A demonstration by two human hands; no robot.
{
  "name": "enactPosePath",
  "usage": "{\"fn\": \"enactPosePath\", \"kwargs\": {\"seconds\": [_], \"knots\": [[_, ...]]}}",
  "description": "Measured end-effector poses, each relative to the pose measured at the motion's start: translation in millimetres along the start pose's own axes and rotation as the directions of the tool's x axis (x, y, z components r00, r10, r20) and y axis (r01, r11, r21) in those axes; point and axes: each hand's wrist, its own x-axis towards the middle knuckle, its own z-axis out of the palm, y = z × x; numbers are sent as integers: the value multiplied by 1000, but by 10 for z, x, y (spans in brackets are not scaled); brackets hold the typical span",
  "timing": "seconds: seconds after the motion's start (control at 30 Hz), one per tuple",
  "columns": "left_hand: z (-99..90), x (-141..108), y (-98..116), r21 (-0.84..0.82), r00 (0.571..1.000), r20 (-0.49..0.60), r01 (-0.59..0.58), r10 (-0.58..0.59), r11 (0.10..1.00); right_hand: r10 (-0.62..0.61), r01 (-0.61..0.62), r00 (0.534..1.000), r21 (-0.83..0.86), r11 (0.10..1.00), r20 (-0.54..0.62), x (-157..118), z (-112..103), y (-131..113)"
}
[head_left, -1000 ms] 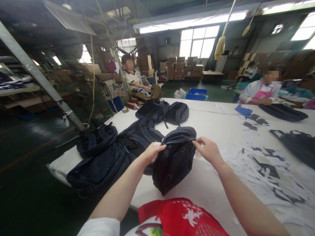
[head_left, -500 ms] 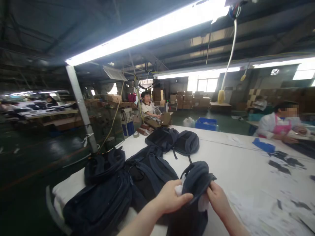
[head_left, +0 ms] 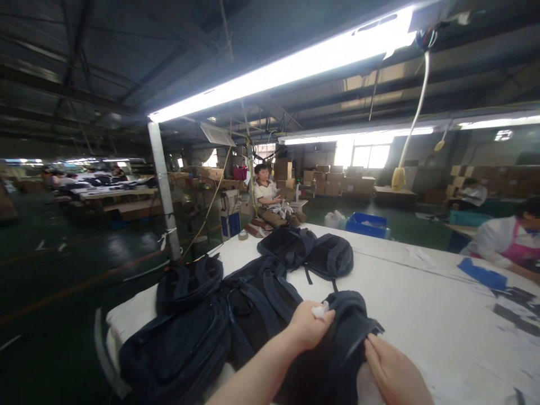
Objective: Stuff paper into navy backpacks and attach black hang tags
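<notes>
Rounded navy fabric backpack: lower centre, lower in frame than at first
Left hand: fingers closed around crumpled white wad
Right hand: fingers pinching backpack's edge
Bench: white, smooth, beneath

The wearer's body, in two visible parts, placed by the dark backpack. Left of the backpack's upper part: the left grip, a bare human hand with a rounded back and a blunt-ended thumb; below it, the left forearm, likewise bare, smooth in outline and broadening from the wrist to the lower border of the view. Right of the backpack: the right grip, also a bare hand, with slender, tapering digits and a broad back, cut off by the lower border. Fine surface detail, including the nails, is too blurred to tell.
</notes>
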Motion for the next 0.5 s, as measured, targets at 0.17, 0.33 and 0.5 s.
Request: {"fn": "enactPosePath", "kwargs": {"seconds": [0.17, 0.33, 0.5], "knots": [[56, 82, -12, -147, 996, -84, 9, -22, 989, -351, 353, 935, -190, 916, 44, -237, 21, -340], [87, 202, 41, -224, 981, -143, 95, -128, 970, -502, 595, 792, -254, 763, 347, -541, 170, -733], [115, 605, -40, -266, 951, -159, 219, -266, 939, -390, 605, 558, -38, 795, 732, -681, 699, -700]]}}
